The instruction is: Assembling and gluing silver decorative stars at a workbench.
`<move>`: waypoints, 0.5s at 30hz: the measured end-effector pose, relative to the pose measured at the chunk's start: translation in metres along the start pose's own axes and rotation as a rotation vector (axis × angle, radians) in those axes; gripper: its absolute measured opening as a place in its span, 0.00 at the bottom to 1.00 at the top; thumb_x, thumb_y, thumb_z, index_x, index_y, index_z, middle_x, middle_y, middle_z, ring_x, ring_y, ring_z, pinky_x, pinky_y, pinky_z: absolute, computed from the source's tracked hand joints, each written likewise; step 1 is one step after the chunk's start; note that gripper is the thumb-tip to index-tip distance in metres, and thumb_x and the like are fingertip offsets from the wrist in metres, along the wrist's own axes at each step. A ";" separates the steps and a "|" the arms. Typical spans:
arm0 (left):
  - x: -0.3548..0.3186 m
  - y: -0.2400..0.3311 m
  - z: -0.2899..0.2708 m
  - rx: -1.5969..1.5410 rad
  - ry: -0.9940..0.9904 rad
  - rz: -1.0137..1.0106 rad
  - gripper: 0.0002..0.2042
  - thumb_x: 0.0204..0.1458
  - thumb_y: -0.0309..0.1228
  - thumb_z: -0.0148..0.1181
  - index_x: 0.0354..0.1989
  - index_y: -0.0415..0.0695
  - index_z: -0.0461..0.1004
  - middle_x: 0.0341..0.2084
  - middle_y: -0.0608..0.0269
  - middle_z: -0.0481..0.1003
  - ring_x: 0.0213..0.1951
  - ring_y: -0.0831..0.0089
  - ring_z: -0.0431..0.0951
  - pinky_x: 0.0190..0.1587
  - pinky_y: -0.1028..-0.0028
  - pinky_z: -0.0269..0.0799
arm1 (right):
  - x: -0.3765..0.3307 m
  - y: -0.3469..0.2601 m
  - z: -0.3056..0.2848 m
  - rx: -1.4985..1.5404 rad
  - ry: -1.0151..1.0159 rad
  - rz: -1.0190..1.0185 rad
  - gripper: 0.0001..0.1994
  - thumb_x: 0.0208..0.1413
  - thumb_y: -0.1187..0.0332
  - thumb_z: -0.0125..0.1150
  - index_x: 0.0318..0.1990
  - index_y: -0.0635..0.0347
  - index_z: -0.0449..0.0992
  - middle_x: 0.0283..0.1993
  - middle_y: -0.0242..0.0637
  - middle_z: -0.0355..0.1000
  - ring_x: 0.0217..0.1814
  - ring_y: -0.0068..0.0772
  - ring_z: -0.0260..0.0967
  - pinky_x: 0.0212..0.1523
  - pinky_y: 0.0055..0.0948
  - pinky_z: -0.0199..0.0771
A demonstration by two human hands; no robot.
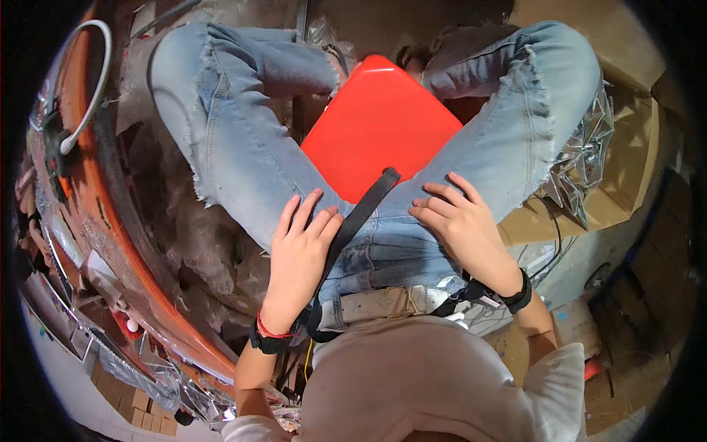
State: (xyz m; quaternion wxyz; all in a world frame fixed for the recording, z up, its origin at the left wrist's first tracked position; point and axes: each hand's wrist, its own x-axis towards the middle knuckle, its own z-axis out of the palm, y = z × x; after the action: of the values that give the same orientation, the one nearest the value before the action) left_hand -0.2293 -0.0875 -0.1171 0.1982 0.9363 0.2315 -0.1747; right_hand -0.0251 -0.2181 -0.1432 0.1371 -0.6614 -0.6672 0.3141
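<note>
My left hand [302,239] rests on my left thigh, fingers stretched out and slightly apart, with nothing in it. On the other thigh lies my right hand [462,225], its fingers loosely spread and empty. Between my legs is a bright red stool seat [379,121], smooth with rounded corners. A black strap [361,217] runs from my waist past the left hand's fingertips up to the edge of the red seat. Each wrist wears a black band; the left one also has a red cord [270,329].
An orange-edged table [158,291] curves along the left, with a white lamp arm or tube [100,74] and clutter on it. At the right stands an open cardboard box [622,173] with crumpled silver foil [587,158]. Thin cables [549,254] lie below the box.
</note>
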 end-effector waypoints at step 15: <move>-0.004 -0.007 -0.007 -0.208 -0.023 -0.124 0.16 0.35 0.20 0.52 0.37 0.44 0.71 0.29 0.65 0.67 0.35 0.66 0.65 0.39 0.68 0.58 | 0.015 0.001 -0.008 0.057 -0.061 0.013 0.11 0.41 0.72 0.49 0.34 0.57 0.73 0.36 0.29 0.67 0.47 0.26 0.62 0.59 0.33 0.53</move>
State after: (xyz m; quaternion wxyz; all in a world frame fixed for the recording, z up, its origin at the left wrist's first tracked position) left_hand -0.2346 -0.0802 -0.1116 0.2857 0.8925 0.3036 -0.1721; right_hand -0.0210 -0.2014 -0.1415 0.1333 -0.6516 -0.6576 0.3538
